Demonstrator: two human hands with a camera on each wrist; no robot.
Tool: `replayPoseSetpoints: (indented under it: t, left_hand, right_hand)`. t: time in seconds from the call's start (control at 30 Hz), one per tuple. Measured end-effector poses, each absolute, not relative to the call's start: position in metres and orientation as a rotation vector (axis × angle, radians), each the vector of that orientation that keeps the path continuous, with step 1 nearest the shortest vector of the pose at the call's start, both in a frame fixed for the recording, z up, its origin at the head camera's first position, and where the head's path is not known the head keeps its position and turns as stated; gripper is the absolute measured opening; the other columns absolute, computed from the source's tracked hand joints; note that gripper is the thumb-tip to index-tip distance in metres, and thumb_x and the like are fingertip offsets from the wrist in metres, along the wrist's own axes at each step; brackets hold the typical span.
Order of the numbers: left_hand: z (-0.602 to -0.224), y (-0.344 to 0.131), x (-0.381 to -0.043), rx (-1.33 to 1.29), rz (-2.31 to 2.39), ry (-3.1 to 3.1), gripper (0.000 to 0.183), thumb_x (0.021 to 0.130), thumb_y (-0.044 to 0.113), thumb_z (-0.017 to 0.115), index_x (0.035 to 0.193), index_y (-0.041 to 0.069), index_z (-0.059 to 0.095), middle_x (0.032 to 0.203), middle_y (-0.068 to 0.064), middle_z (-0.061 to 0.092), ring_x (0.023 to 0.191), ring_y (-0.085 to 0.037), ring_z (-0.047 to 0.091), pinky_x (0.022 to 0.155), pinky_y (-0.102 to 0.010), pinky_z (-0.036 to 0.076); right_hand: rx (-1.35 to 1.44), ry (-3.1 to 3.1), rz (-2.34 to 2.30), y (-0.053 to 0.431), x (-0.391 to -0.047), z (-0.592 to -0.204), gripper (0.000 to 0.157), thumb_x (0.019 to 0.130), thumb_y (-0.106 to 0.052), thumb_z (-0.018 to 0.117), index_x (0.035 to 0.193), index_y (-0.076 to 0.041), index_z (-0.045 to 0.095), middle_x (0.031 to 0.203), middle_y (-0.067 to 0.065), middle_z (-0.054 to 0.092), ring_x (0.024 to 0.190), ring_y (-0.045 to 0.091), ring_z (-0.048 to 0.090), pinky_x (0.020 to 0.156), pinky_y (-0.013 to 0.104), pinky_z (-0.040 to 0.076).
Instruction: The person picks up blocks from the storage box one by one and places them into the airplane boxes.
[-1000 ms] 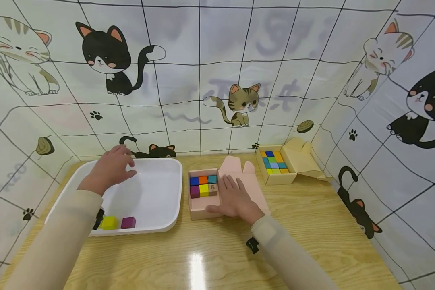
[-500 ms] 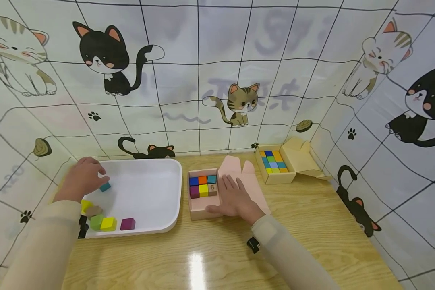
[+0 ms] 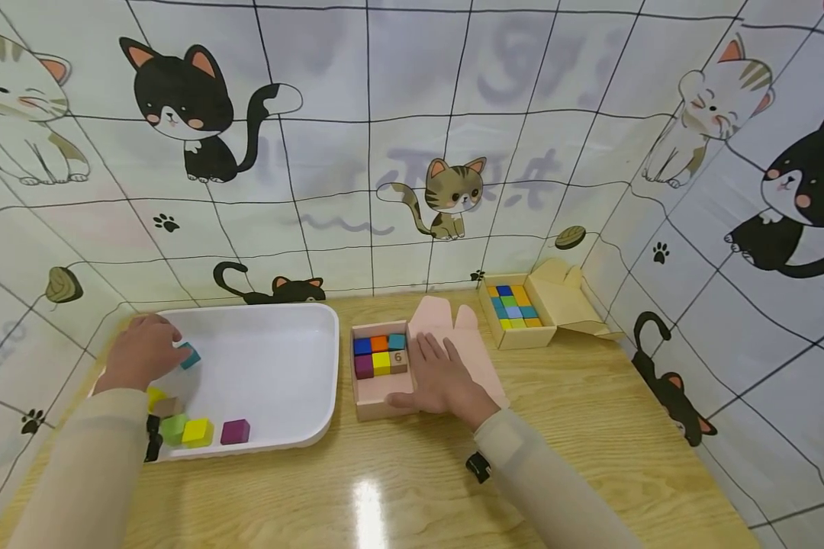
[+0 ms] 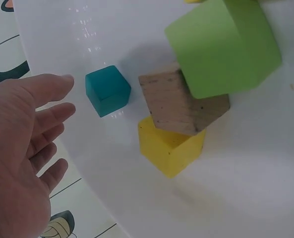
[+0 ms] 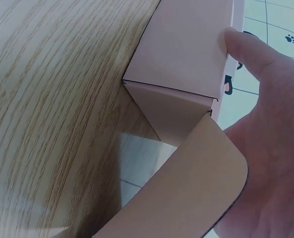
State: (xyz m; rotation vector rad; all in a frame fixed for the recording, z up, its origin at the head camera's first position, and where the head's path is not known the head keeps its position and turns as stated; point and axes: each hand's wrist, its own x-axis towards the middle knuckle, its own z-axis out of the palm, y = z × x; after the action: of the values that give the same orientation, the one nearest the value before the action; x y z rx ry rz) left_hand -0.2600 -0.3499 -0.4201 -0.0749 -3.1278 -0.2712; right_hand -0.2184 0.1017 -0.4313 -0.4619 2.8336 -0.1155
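My left hand hovers at the left side of a white tray. Its fingers are loosely bent beside a teal cube, with a small gap between them in the left wrist view. Near that cube lie a plain wooden cube, a yellow cube and a green cube. My right hand rests on the right edge of a pink cardboard box, its fingers extended over the opened lid and its thumb at the front wall. Two rows of coloured cubes sit inside.
Another yellow cube and a purple cube lie along the tray's front. At the back right stands an opened cream box holding several coloured cubes. Cat-print sheeting encloses the wooden table.
My left hand has moved left and lower, from over the tray's middle to its left side by the teal cube, uncovering more cubes. The right hand stays on the box.
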Motion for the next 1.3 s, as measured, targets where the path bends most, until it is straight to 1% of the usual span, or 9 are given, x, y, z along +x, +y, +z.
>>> replayPoseSetpoints:
  t: [0.17,0.33,0.63,0.77,1.0,1.17,1.3]
  left_hand:
    - [-0.424,-0.353,-0.262,-0.088,-0.261,-3.12,0.035,0.078,0.023,0.065,0.094,-0.008,0.065,0.107,-0.03,0.051,0.096,-0.045,0.039,0.084,-0.061,0.037]
    - [-0.426,-0.353,-0.262,-0.07,-0.244,-3.153,0.034,0.077,0.024,0.068,0.091,-0.007,0.066,0.106,-0.03,0.051,0.094,-0.044,0.039,0.084,-0.062,0.037]
    - [-0.429,-0.356,-0.266,-0.026,-0.257,-3.218,0.036,0.074,0.029,0.07,0.086,-0.005,0.066,0.101,-0.028,0.051,0.087,-0.041,0.041,0.081,-0.061,0.037]
    - [-0.432,-0.356,-0.267,-0.026,-0.232,-3.227,0.034,0.073,0.028,0.072,0.085,-0.004,0.066,0.097,-0.027,0.052,0.085,-0.041,0.041,0.082,-0.062,0.037]
    - [-0.429,-0.353,-0.266,-0.024,-0.243,-3.266,0.031,0.073,0.028,0.071,0.083,-0.001,0.067,0.098,-0.027,0.051,0.086,-0.041,0.04,0.082,-0.064,0.036]
    - [-0.425,-0.351,-0.265,-0.016,-0.236,-3.313,0.034,0.072,0.031,0.072,0.083,-0.001,0.067,0.097,-0.027,0.052,0.086,-0.041,0.041,0.079,-0.064,0.037]
    - [-0.423,-0.348,-0.264,-0.022,-0.228,-3.335,0.033,0.072,0.031,0.072,0.083,0.0,0.067,0.097,-0.027,0.052,0.087,-0.041,0.041,0.079,-0.065,0.036]
  right_hand:
    - [-0.463,2.835,-0.123,0.102,-0.219,-0.432,0.109,0.072,-0.079,0.043,0.148,-0.009,0.009,0.155,0.01,0.01,0.144,0.025,0.008,0.117,0.047,0.004]
    - [-0.466,2.837,-0.127,0.102,-0.219,-0.433,0.109,0.072,-0.079,0.043,0.148,-0.009,0.01,0.155,0.011,0.01,0.144,0.025,0.008,0.117,0.047,0.003]
    - [-0.473,2.838,-0.132,0.102,-0.219,-0.433,0.108,0.072,-0.079,0.043,0.147,-0.008,0.011,0.155,0.011,0.011,0.144,0.026,0.009,0.117,0.048,0.005]
    - [-0.47,2.836,-0.123,0.102,-0.218,-0.431,0.108,0.072,-0.079,0.043,0.147,-0.008,0.011,0.155,0.011,0.011,0.144,0.026,0.009,0.117,0.048,0.005]
    - [-0.476,2.838,-0.119,0.102,-0.217,-0.43,0.107,0.073,-0.078,0.044,0.147,-0.007,0.012,0.155,0.012,0.012,0.144,0.026,0.009,0.117,0.048,0.005]
    - [-0.476,2.844,-0.115,0.101,-0.217,-0.43,0.107,0.073,-0.078,0.043,0.147,-0.007,0.012,0.155,0.011,0.012,0.144,0.026,0.009,0.117,0.047,0.005]
    - [-0.473,2.841,-0.128,0.102,-0.216,-0.43,0.107,0.073,-0.077,0.044,0.147,-0.007,0.012,0.155,0.011,0.012,0.144,0.026,0.009,0.117,0.048,0.005]
